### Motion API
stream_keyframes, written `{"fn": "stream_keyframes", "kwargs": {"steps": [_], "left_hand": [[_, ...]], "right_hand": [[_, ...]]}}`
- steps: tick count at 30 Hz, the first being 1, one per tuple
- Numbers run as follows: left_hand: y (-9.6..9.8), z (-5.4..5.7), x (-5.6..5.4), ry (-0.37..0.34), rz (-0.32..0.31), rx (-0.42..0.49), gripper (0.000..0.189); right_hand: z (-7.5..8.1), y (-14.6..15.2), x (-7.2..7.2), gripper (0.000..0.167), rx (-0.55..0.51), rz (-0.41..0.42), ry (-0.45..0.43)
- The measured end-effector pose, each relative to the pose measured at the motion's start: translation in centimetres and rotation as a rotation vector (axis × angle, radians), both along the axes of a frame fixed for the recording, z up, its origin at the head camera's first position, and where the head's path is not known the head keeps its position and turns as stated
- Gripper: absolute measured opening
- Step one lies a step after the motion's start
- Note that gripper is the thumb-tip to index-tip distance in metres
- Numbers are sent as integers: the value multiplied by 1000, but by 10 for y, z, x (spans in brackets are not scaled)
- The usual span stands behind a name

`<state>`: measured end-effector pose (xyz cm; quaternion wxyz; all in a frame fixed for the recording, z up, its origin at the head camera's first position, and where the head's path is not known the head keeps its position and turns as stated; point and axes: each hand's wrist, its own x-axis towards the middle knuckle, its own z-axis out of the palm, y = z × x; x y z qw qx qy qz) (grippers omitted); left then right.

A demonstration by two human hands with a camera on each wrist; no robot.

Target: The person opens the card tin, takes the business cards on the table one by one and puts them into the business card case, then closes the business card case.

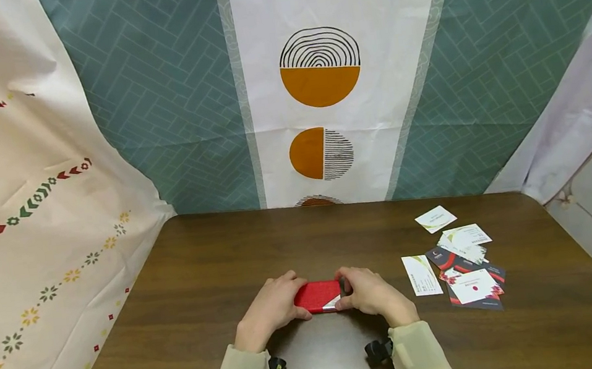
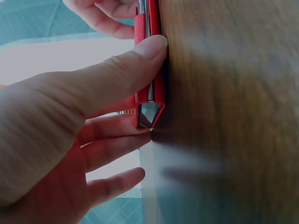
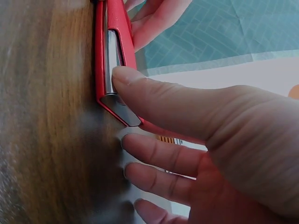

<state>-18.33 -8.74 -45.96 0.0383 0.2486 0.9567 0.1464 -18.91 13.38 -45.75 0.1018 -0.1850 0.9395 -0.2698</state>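
Left hand and right hand hold the red case end to end; cards lie to its right.
At the case's left end, the left grip is clamped on it, thumb at the near edge; at its right end, the right grip is likewise clamped, thumb against the metal rim. The paired hold presumably keeps the case level and steady. Right of the case lie a single white card, then an overlapping card spread, probably set aside to leave working room. The left wrist view shows the case's angled end, which the head view does not; only the head view shows the cards. Whether the case touches the table cannot be told.
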Motion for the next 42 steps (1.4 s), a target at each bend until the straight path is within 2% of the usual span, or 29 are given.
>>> {"fn": "stream_keyframes", "kwargs": {"steps": [5,14,19,29,36,39,42], "left_hand": [[-1,4,0,-9,-2,-11,59],[-5,5,1,-21,-20,-22,61],[-7,7,1,-28,-29,1,62],[-12,13,0,-96,-25,56,54],[-15,11,-1,-39,-57,64,47],[-16,12,-2,-4,-72,86,38],[-16,13,-2,-2,-82,125,25]], "right_hand": [[3,-1,-1,44,14,-3,-2],[3,-1,1,46,10,-15,-28],[2,-1,-1,46,6,0,-6],[1,-1,0,44,-2,0,-9],[-1,-1,0,46,-4,-7,-8],[-1,0,0,48,-6,-5,-14],[0,0,0,50,-6,-4,-17]]}}
